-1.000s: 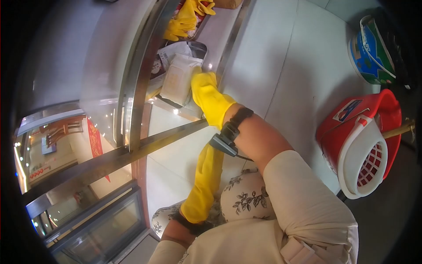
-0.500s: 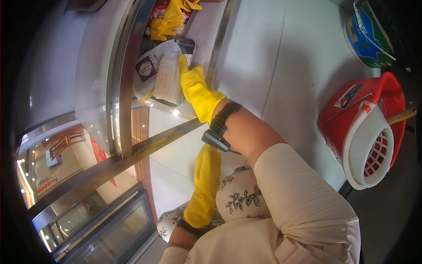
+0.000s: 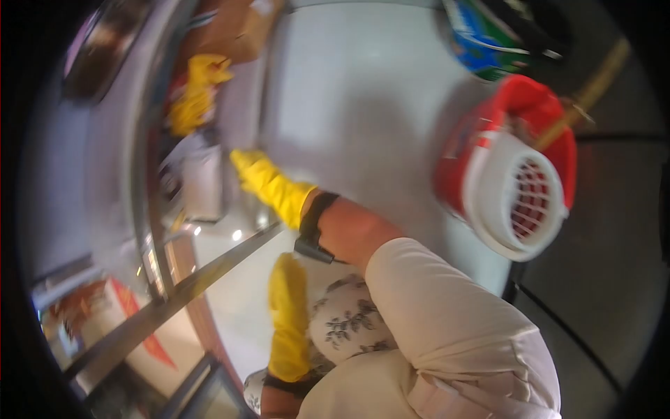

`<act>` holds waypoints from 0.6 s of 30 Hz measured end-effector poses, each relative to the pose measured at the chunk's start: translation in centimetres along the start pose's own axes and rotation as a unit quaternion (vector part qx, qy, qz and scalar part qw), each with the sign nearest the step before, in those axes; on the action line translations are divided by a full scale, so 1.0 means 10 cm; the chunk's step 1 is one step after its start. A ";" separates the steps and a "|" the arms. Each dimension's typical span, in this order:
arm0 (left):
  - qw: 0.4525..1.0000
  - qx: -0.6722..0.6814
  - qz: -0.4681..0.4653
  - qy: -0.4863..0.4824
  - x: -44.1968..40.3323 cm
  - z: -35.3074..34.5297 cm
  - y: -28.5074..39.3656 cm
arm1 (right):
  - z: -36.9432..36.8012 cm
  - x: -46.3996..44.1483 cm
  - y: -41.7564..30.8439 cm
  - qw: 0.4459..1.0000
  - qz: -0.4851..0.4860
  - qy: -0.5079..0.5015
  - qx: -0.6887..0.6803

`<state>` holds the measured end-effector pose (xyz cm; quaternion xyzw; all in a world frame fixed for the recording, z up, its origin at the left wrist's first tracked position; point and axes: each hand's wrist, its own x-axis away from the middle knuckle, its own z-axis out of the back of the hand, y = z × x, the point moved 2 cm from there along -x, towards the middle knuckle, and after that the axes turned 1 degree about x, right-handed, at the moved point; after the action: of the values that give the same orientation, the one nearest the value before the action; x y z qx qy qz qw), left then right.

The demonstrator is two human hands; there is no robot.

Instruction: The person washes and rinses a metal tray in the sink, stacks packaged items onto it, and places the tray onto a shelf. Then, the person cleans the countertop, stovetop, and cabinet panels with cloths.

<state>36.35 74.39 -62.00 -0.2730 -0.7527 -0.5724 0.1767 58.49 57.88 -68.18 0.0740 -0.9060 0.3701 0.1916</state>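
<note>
Steel edges the long shelf (image 3: 241,112) in front of me, and I tell every place from this shelf. Well apart from it, to its right, stands the red bucket (image 3: 457,167) with a white wringer basket (image 3: 483,199); it sits away probably so that its water does not come near the shelf. Farther back, also right of the shelf, there is a blue-green bucket (image 3: 481,42). On the shelf's far end rests a cardboard box (image 3: 241,31). Next to it, on the shelf, lie loose yellow gloves (image 3: 195,101), I suppose kept together within arm's reach.

My left hand (image 3: 287,314), gloved, is on the near side of the shelf, beside my knee (image 3: 349,325). Its fingers look straight and hold nothing that I can see; I think it stays low because one arm is sufficient for this reach. My right hand (image 3: 267,183) is over the shelf's front edge, its fingers pointing toward the white pack (image 3: 204,185), which lies on the shelf. A small gap seems to separate them. Because of blur, I cannot tell how much these fingers are bent, but I see nothing in them.
</note>
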 end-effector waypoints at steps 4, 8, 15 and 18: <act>0.999 -0.028 0.020 -0.035 -0.01 -0.22 0.27 | 0.30 0.95 -0.32 0.995 -0.061 0.037 -0.068; 0.996 -0.014 0.018 -0.085 -0.09 -0.45 0.42 | 0.59 1.67 -0.80 0.997 -0.064 0.007 0.033; 0.976 -0.036 0.104 -0.190 0.09 -1.08 1.02 | 0.14 2.57 -1.62 0.991 0.033 0.130 0.028; 0.974 -0.098 0.079 -0.188 0.54 -1.41 1.28 | 0.04 3.09 -1.77 0.982 0.060 0.178 0.010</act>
<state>39.29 64.55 -45.09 -0.4499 -0.6889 -0.5662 0.0492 34.93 45.21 -44.68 -0.0458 -0.8566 0.3969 0.3265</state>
